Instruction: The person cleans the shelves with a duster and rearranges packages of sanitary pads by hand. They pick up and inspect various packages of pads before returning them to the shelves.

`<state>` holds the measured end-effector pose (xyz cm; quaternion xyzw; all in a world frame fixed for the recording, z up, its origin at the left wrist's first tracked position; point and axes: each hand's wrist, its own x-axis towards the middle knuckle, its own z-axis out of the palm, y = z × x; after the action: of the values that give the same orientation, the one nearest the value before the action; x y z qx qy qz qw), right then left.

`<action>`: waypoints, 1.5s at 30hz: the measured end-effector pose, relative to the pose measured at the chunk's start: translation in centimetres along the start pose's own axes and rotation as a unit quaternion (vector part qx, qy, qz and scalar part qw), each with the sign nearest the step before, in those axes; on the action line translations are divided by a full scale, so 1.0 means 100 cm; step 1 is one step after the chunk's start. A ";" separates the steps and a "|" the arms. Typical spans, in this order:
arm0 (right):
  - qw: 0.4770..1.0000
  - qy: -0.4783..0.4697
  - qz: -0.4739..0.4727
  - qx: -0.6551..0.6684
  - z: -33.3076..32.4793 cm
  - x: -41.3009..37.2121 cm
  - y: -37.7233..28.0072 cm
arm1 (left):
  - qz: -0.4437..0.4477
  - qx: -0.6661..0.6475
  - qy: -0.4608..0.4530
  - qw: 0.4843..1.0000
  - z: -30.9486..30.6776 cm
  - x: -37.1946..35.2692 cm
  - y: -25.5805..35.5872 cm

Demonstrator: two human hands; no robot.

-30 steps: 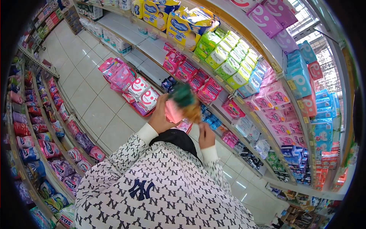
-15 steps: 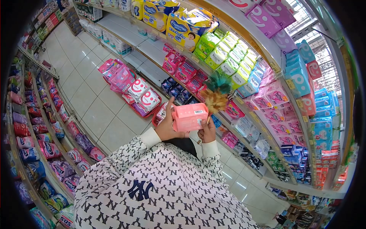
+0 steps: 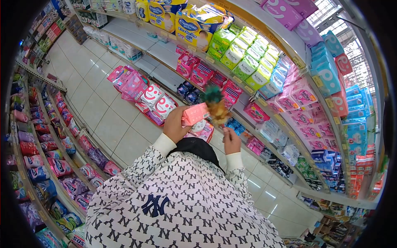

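A small pink pack point(image 3: 195, 114) is gripped in my left hand point(image 3: 175, 124), its barcode end turned to the right. My right hand point(image 3: 231, 139) is closed on the lower end of a feather duster point(image 3: 218, 109), whose green and golden-brown feathers stand up beside the pack and look blurred. The duster's handle is mostly hidden by the fingers. Under the pack and my left hand, a red basket holds white and pink packs point(image 3: 159, 102) on the floor.
Shelves on the right bear green Kotex packs point(image 3: 247, 65), pink Softex packs point(image 3: 304, 93) and yellow diaper packs point(image 3: 193, 31). Another shelf on the left holds colourful pouches point(image 3: 60, 165). Pink packs point(image 3: 127, 82) lie at the far end of the basket on the tiled floor point(image 3: 87, 99).
The pink pack and my left hand have moved up and left, away from my right hand. The duster has shifted left and down, next to the pack. My right hand has moved slightly right.
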<state>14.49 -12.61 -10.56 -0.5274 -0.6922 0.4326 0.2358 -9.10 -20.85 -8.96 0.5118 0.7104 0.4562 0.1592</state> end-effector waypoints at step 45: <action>0.969 -0.010 -0.171 0.179 -0.209 0.019 -0.011 | -0.042 -0.267 -0.350 0.897 0.111 0.076 0.157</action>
<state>29.64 -3.60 0.93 -0.3457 -0.6862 0.5077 0.3897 4.50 -7.91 -0.33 0.5466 0.4811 0.4129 0.5471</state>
